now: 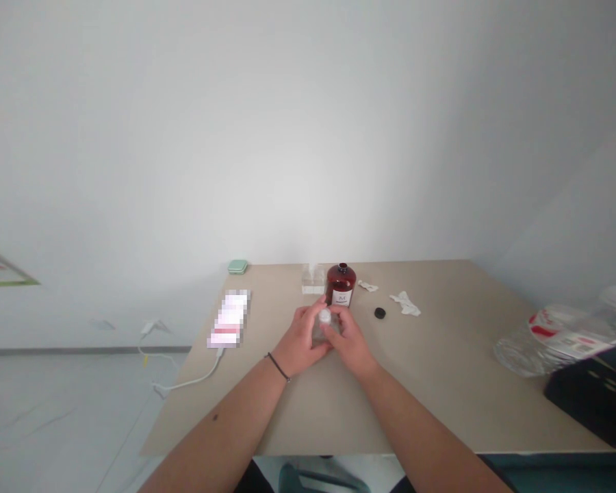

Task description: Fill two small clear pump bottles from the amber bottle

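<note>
Between my two hands stands a small clear bottle (318, 334) with a white cap (325, 315). My left hand (302, 340) is closed around its left side. My right hand (350, 339) holds the right side, with the thumb near the white cap. Just behind the hands is a dark red-brown bottle (341, 279), upright and uncapped, with a white label; its base is hidden by my fingers. A clear square container (313, 279) stands to its left. A round black cap (380, 313) lies on the table to the right.
Crumpled white tissues (406, 303) lie right of the dark bottle. A phone (229, 318) with a white cable (198, 380) and a green case (237, 266) are on the left. A large clear plastic bottle (557, 340) and a black box (593, 394) sit at the table's (441, 383) right.
</note>
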Demonstrator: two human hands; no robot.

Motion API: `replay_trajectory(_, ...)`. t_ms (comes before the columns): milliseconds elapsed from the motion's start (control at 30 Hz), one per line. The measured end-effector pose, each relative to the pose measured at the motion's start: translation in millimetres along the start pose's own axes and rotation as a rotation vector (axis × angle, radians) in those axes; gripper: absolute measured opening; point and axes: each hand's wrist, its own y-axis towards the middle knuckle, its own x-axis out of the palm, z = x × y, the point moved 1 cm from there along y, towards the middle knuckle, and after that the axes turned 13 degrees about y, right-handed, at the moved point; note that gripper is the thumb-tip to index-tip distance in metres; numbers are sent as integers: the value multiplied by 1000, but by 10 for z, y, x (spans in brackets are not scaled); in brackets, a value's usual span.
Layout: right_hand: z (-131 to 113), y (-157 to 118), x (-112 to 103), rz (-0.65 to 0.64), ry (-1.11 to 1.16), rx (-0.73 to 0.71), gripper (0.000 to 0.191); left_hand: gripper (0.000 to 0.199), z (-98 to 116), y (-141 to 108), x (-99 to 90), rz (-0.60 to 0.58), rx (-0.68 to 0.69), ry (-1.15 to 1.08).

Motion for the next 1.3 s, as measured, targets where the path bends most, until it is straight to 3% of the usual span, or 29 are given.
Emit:
replay_trajectory(200,2,5,-17,-42,-3,-91,23,85,1,8,-7,-7,-1,-6)
replay_trajectory(433,32,11,3,-17,-11,-28,27,85,-13,4,9,0,0,-15)
replay_trajectory(633,-30,12,-12,-61,-12,-104,26,85,-13,5,13,7,12,-4)
replay_trajectory(867,5,0,6,-12,-16,5,30,86,-19,6,12,-2,5,-18)
replay_trajectory(1100,-35,4,-12,-52,-18,-107,26,87,-4,6,1,6,8,-10)
replay_trajectory(1300,8,0,-1,-20,-9,5,29,85,14,12,-17,-7,-4,-19)
